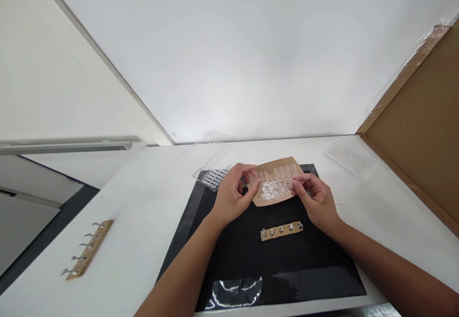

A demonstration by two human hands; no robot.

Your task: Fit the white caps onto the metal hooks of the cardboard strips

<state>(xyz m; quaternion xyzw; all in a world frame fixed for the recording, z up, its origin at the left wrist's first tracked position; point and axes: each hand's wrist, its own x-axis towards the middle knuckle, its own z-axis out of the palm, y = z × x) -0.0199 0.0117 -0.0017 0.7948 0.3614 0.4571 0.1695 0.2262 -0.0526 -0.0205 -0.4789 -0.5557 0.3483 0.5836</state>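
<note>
A brown cardboard piece [261, 201] rests at the far part of the black mat, bearing a row of clear false nails [281, 171] and a heap of small white scraps [269, 191]. At its left side, my left hand [234, 192] curls, thumb and forefinger brought close; what they pinch is too small to make out. Over its right side, my right hand [317, 202] pinches a small pale piece that looks like a false nail [290, 186]. Nearer me lies a cardboard strip [283, 232] with several small metal stands, some topped with white bits.
The black mat [244, 259] covers the table's middle. Behind my left hand stands an open clear case [215, 169] of nail tips. A clear lid [351, 158] and a sheet of white dots [335, 191] lie right. Another strip of stands [89, 250] is far left; cardboard [419, 116] walls the right.
</note>
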